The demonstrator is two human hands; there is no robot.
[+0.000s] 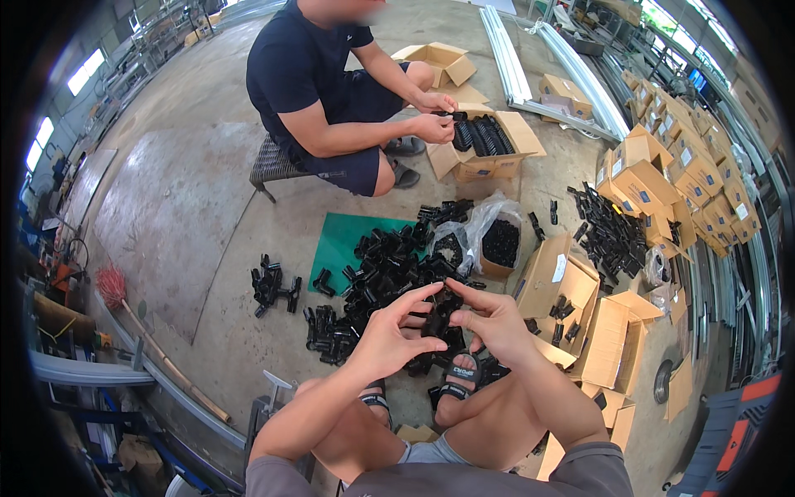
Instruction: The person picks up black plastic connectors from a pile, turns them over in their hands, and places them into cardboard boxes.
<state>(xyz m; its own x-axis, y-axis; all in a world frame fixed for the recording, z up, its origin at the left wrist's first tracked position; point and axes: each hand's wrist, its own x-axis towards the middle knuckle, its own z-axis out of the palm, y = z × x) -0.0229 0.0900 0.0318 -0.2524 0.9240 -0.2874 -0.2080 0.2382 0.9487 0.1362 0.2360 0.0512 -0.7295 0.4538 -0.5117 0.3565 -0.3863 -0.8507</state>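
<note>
In front of my knees, both hands are around a black tube fitting [440,318]. My left hand [387,333] has its thumb and fingertips curled about the fitting's left side. From the other side, my right hand [500,326] pinches it between thumb and fingers, and these partly cover it. Just beyond my hands, a heap of similar black fittings [389,258] lies on a green sheet [334,242] and spills onto the floor. A plastic-lined box of small black parts [501,242] stands to the right of the heap.
Across from me, a person on a woven stool [277,161] handles a black piece over a filled carton [489,169]. Open cartons [609,344] stand at my right, near a pile of black parts [611,232]. A long-handled broom [170,352] lies at left.
</note>
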